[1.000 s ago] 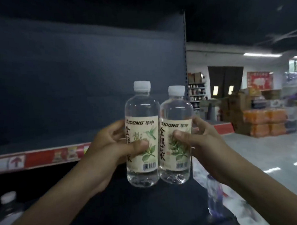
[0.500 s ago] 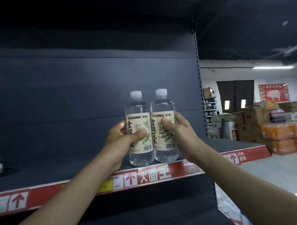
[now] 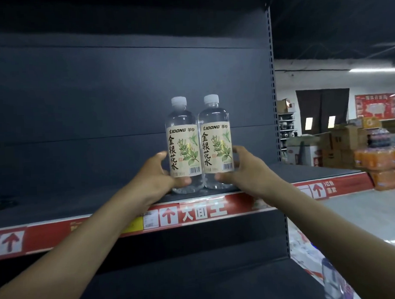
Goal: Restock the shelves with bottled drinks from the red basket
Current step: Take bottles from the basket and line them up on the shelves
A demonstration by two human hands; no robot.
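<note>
While the two bottles stand upright and touching on the front edge of the shelf (image 3: 59, 205), each is held low on its body by one hand. The left bottle (image 3: 183, 147) sits in the left hand (image 3: 158, 175), whose thumb crosses the clear base under the label and whose fingers curl around the far side. The right bottle (image 3: 217, 144) is held the same way by the right hand (image 3: 244, 170), thumb in front, fingers wrapped behind. Both long axes run straight up, white caps on top, labels facing the person. The bottles lie directly ahead of the hands, between them, so neither arm is clearly nearer. Whether the bases bear fully on the shelf cannot be told, though they appear to rest just behind the red price strip (image 3: 203, 210). Deeper shelf space lies bare behind them, so a likely next move is a push straight back before letting go. The red basket is not in view.
</note>
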